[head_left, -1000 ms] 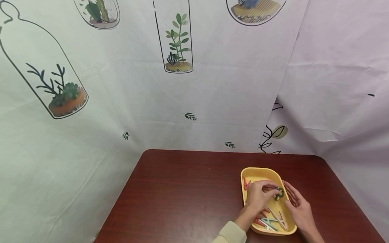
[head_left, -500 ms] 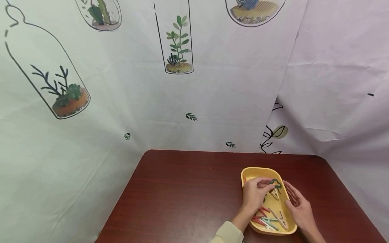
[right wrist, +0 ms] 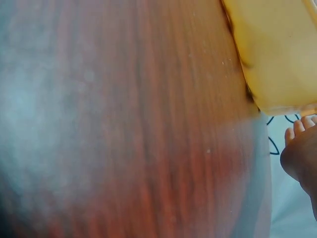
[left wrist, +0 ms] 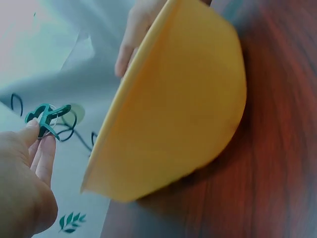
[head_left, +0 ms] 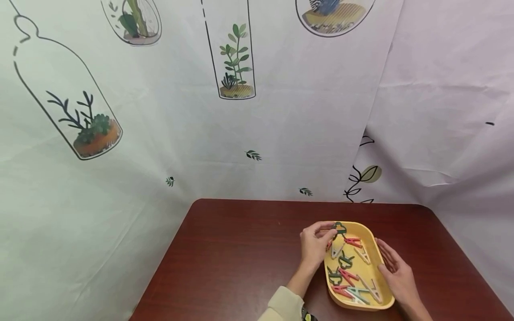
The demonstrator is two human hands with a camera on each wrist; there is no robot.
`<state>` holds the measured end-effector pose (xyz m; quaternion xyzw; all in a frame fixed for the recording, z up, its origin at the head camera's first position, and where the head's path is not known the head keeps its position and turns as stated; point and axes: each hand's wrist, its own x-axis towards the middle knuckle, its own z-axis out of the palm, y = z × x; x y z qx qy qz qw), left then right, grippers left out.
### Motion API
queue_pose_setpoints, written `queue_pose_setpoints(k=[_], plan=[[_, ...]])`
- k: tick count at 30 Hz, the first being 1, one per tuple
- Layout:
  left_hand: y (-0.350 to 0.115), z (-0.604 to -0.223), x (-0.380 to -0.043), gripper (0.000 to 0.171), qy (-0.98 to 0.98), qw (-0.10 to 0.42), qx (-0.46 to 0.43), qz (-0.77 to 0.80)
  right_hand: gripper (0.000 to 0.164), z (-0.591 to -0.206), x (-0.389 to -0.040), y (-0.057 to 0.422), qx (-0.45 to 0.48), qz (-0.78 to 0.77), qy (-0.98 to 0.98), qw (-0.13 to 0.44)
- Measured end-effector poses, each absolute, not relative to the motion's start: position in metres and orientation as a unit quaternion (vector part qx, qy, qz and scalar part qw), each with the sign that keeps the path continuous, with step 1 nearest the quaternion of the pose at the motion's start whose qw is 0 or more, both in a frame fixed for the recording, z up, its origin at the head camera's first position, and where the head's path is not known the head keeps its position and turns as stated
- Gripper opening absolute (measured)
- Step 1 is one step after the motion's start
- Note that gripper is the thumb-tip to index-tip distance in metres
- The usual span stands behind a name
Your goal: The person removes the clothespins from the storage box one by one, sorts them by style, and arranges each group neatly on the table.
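Note:
My left hand (head_left: 315,245) pinches a green spring clip (left wrist: 47,119) between thumb and fingertips, at the far left rim of a yellow tray (head_left: 369,234). In the left wrist view the clip shows plainly, beside the tray's outer wall. At the tray's right side, my right hand (head_left: 401,278) holds the edge, thumb at the rim and fingers along the outside. Inside lie a green clip (head_left: 345,261) in the middle and another green clip (head_left: 334,275) by the left wall. Several clothespins share the tray, among them a red clothespin (head_left: 353,242) and a pale clothespin (head_left: 362,255).
The tray stands on the right part of a dark red-brown wooden table (head_left: 241,254). Behind the table's far edge hangs a pale cloth (head_left: 281,133) printed with plants in jars.
My left hand has lifted the green clip from the tray's right side and carried it left to the far left rim, uncovering the tray's contents. The right hand stays at the edge.

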<state>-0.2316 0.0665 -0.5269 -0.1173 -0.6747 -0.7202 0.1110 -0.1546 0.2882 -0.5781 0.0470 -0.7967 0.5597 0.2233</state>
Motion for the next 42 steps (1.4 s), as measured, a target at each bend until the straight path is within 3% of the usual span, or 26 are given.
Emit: queue_pose_setpoints(k=[20,42], plan=[[-0.031,-0.528,-0.25,0.017,-0.68,0.153,-0.073,-0.713,0.061,-0.579,-0.154,0.29,0.045,0.555,-0.801,0.222],[-0.152,-0.552,-0.236,0.018,-0.726,0.181,0.004,-0.664,0.061,-0.58,-0.154,0.29,0.046,0.557,-0.799,0.223]])
